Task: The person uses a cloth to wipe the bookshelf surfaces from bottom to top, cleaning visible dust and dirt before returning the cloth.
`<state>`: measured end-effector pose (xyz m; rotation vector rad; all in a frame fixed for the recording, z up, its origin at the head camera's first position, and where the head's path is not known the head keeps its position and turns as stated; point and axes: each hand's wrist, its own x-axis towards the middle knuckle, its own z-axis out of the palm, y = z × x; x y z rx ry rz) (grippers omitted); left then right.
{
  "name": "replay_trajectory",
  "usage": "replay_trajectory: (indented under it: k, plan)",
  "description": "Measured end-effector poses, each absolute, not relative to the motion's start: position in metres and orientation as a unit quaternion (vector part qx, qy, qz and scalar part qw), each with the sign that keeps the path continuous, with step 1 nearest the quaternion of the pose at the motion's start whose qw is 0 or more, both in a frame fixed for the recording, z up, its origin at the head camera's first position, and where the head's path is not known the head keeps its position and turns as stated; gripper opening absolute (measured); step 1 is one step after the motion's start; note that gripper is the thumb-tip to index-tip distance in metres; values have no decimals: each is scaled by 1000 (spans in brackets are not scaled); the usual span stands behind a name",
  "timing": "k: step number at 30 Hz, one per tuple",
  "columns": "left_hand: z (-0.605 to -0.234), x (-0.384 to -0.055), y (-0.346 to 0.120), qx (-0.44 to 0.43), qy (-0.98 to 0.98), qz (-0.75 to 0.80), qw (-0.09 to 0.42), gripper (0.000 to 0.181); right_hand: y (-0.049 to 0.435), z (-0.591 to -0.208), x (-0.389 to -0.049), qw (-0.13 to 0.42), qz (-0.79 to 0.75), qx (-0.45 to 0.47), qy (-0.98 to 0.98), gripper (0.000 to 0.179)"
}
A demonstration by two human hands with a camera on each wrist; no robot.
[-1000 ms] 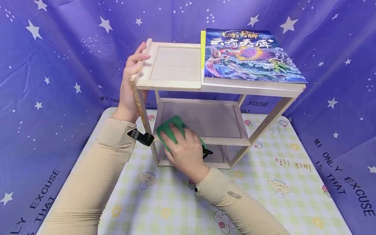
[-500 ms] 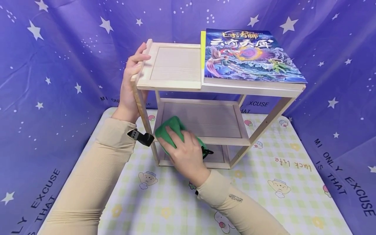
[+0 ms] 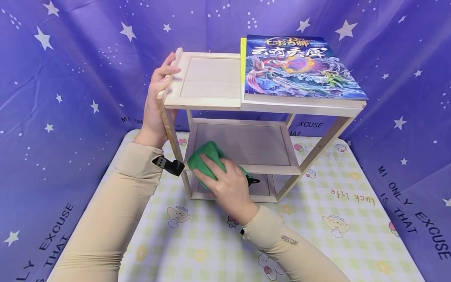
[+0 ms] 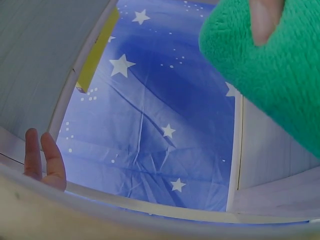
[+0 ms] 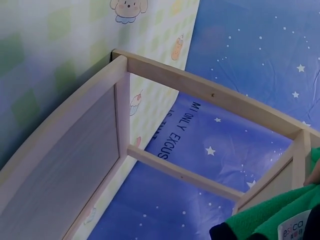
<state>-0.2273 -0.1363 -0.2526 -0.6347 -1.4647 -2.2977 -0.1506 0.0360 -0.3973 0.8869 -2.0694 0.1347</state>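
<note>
A small wooden shelf rack (image 3: 208, 102) stands on the table in the head view. My left hand (image 3: 156, 94) grips its upper left side, fingers over the top edge; two fingertips (image 4: 46, 154) show against the frame in the left wrist view. My right hand (image 3: 230, 186) holds a folded green cloth (image 3: 208, 154) at the front left corner of the middle shelf (image 3: 260, 145). Fluffy green fabric (image 4: 265, 75) fills the upper right of the left wrist view. A white label (image 5: 294, 226) and a black loop show on the cloth. The right thumb is hidden in the head view.
A colourful book (image 3: 299, 70) lies on the right half of the rack's top, with a yellow edge (image 3: 243, 58) beside it. The bottom shelf (image 3: 260, 190) is partly hidden. A checked tablecloth (image 3: 310, 243) covers the table. Purple star-patterned curtains (image 3: 77, 78) surround it.
My right hand has shifted slightly to the right and down with the green cloth, which has bunched up more under the fingers. My left hand keeps its place on the rack.
</note>
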Motion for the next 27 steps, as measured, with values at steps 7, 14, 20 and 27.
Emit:
replay_trajectory:
  k: [7, 14, 20, 27]
  plan:
    - [-252, -228, -137, -221, -521, -806, 172, 22, 51, -397, -149, 412, 78, 356, -835, 42]
    - [-251, -227, -136, -220, -520, -807, 174, 22, 64, -399, -149, 424, 84, 350, -831, 45]
    - [-251, -227, -136, -219, -522, -806, 172, 22, 71, -400, -149, 428, 91, 349, -829, 47]
    - [-252, -227, -136, -212, -527, -805, 169, 22, 83, -402, -150, 427, 108, 342, -830, 43]
